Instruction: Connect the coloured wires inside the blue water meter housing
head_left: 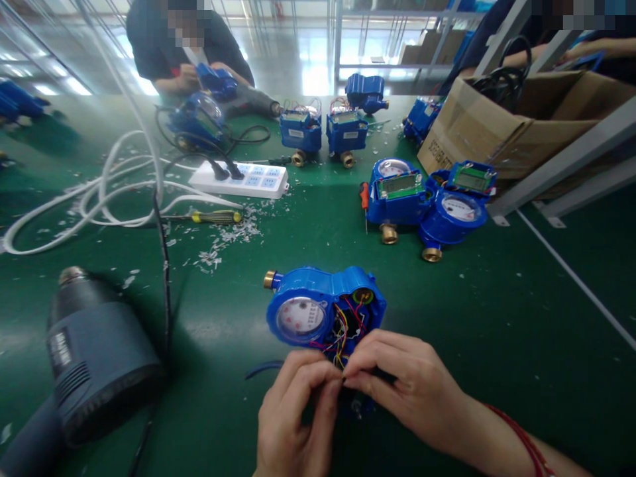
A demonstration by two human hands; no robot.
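Observation:
An opened blue water meter [322,308] lies on the green table [497,318] in front of me, its round dial to the left and a bundle of red, yellow and black wires spilling from its housing. My left hand [293,417] and my right hand [412,387] meet just below it. Both pinch the ends of the thin wires [342,341] between thumb and fingers. A blue part under my hands is mostly hidden.
A dark heat gun [84,358] lies at the left with its cord. Behind are a white power strip [243,179], a yellow-handled screwdriver [213,216], white scraps, several more blue meters [422,199] and a cardboard box [521,119]. Another person [183,46] works opposite.

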